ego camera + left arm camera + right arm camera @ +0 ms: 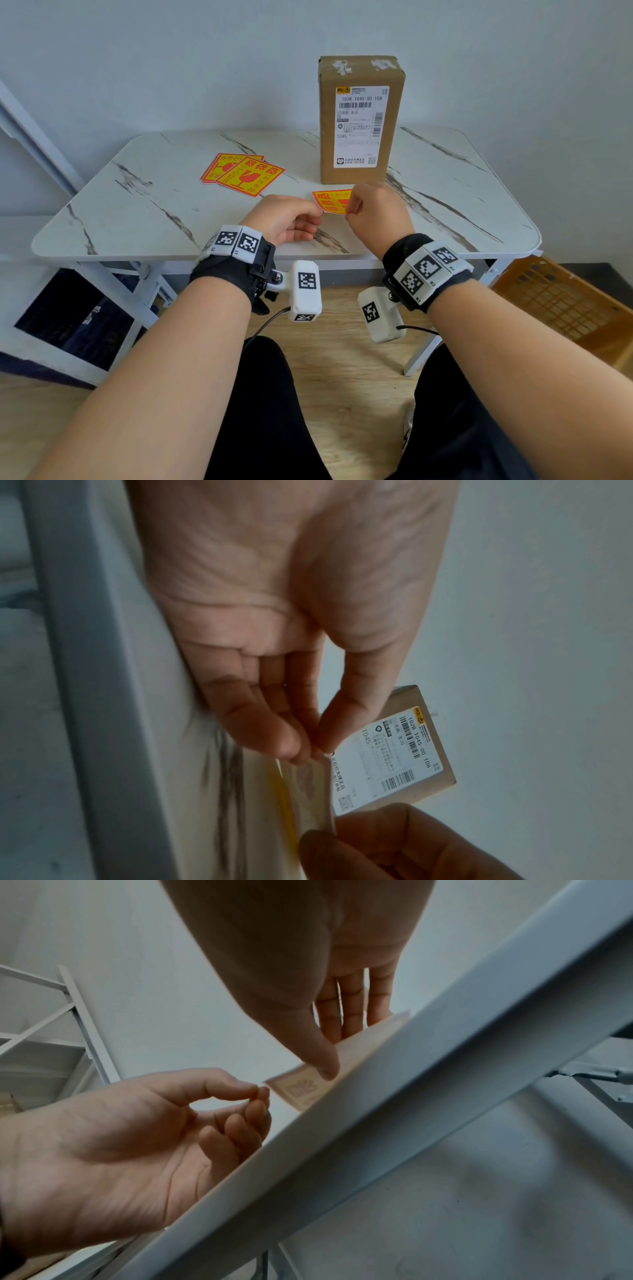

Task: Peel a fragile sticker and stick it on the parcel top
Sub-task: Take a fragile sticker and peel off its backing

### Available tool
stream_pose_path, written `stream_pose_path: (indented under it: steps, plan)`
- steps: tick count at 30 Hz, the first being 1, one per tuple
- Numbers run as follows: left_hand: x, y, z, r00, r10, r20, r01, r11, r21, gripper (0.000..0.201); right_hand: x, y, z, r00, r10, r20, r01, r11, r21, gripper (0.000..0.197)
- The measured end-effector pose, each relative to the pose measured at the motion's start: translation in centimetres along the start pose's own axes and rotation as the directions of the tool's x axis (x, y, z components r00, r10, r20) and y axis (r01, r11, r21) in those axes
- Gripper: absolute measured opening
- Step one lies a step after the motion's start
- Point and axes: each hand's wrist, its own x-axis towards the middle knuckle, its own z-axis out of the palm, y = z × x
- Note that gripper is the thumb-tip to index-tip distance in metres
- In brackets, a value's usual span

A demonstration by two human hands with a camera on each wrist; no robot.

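Note:
A tall brown parcel [359, 120] with a white shipping label stands upright at the back of the marble table [154, 212]; it also shows beyond my fingers as the parcel [404, 750]. I hold one red and yellow fragile sticker [330, 202] just above the table in front of it. My left hand [320, 214] pinches its left corner between thumb and fingertips [301, 748]. My right hand [349, 207] grips its right side, thumb on the pale back of the sticker [301, 1088]. The sticker's back [308, 785] faces both wrist cameras.
A small stack of the same stickers [239, 173] lies on the table's left half. An orange crate [565, 308] sits on the floor at the right. A white metal frame [34, 137] leans at the left wall. The table's front edge [377, 1123] runs just under my hands.

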Motion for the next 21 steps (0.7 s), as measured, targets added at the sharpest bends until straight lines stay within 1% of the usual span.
stream_pose_path:
  steps: [10,17,21]
  plan:
    - [0.00,-0.14,0.26,1.000,0.012,-0.016,-0.012,1.000,-0.006,0.008,-0.12,-0.19,0.13,0.999,0.046,0.012,-0.046,0.999,0.001,0.013]
    - [0.09,-0.17,0.46,0.999,0.005,-0.045,-0.005,1.000,-0.004,0.011,-0.20,-0.31,0.22,0.999,0.029,-0.017,-0.029,0.999,0.024,0.012]
    - [0.09,-0.17,0.35,1.000,-0.002,-0.022,0.002,1.000,-0.019,0.009,-0.19,-0.46,0.14,1.000,0.018,-0.024,-0.017,1.000,0.023,0.011]
